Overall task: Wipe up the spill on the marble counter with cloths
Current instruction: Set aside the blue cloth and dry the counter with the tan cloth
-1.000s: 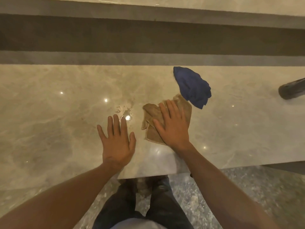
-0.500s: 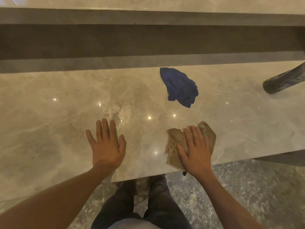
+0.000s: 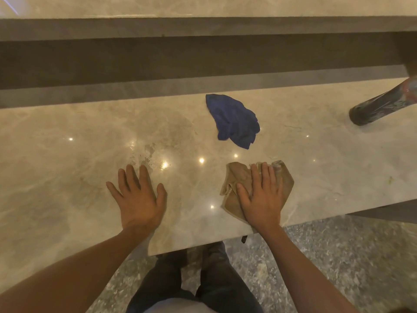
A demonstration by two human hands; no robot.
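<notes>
My right hand [image 3: 262, 195] lies flat, fingers spread, on a crumpled tan cloth [image 3: 237, 179] near the front edge of the beige marble counter [image 3: 67, 177]. My left hand [image 3: 137, 197] rests palm down on the bare marble, fingers apart, holding nothing. Just beyond its fingertips sits a small wet patch of spill [image 3: 146, 154] with glinting droplets. A blue cloth [image 3: 234, 120] lies bunched farther back on the counter, apart from both hands.
A dark patterned bottle-like object [image 3: 381, 107] leans in at the far right of the counter. Behind the counter runs a dark recessed ledge [image 3: 203, 57]. The counter's front edge is close to my wrists, with speckled floor [image 3: 338, 263] and my legs below.
My right hand has dragged the tan cloth from beside the spill toward the right and the front edge. The left hand has stayed flat on the marble.
</notes>
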